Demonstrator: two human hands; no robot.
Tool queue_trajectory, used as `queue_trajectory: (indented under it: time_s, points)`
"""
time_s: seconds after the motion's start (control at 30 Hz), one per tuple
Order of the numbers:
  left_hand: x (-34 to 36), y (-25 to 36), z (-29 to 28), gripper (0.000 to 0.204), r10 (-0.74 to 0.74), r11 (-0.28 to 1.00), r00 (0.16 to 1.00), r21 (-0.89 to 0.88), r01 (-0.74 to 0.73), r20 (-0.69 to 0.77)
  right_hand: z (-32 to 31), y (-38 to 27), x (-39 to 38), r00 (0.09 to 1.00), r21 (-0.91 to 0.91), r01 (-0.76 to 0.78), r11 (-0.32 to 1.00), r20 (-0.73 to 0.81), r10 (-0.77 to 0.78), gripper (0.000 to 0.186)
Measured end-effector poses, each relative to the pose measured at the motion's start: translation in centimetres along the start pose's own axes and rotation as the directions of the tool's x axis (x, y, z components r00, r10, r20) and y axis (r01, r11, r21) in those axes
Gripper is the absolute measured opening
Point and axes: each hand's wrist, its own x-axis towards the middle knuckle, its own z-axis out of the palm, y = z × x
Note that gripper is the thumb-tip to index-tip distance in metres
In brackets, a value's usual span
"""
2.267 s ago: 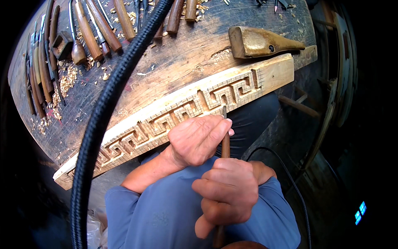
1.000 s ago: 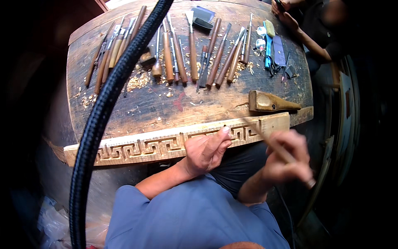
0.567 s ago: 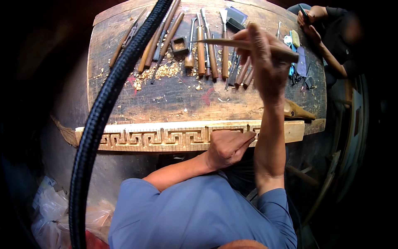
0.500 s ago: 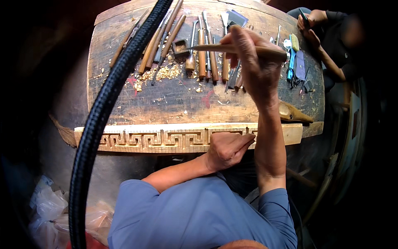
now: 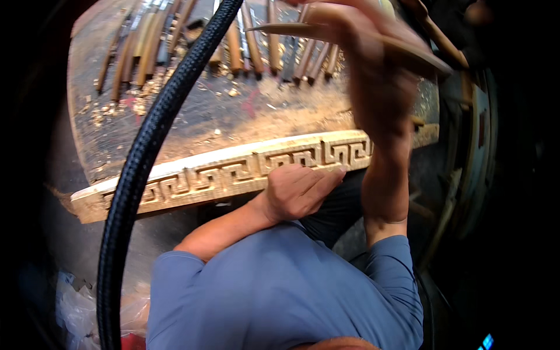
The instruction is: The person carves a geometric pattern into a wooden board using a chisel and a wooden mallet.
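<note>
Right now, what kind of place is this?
Likely a woodcarving workshop: a carved wooden strip on a worn bench, a row of wooden-handled chisels, and wood chips scattered around.

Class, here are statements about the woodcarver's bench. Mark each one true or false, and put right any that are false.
1. The left hand rests on the carved strip. True.
2. The right hand is empty. False: it holds a chisel.
3. More chisels lie in a row on the bench. True.
4. The strip is plain. False: it bears a key pattern.
5. A black hose crosses the view. True.
</note>
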Motion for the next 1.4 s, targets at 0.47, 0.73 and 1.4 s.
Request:
queue_trajectory:
  time_s: [0.47, 0.73, 1.4]
  points:
    - [-0.6, 1.0, 5.6, 0.08, -0.024, 0.959, 0.965, -0.266, 0.096, 0.26, -11.4, -7.3, -14.6, 0.944, 0.612, -0.184, 0.769, -0.107, 0.311, 0.072]
    - [-1.6, 0.9, 7.4, 0.059, -0.021, 0.987, 0.99, -0.154, 0.042, 0.137, -12.7, -5.3, -15.5, 0.97, 0.701, -0.228, 0.676, 0.102, 0.222, 0.075]
    - [-1.4, 0.9, 6.8, 0.048, -0.069, 0.986, 0.99, -0.145, 0.086, 0.121, -11.3, -4.6, -15.2, 0.966, 0.717, -0.154, 0.68, -0.035, 0.255, 0.079]
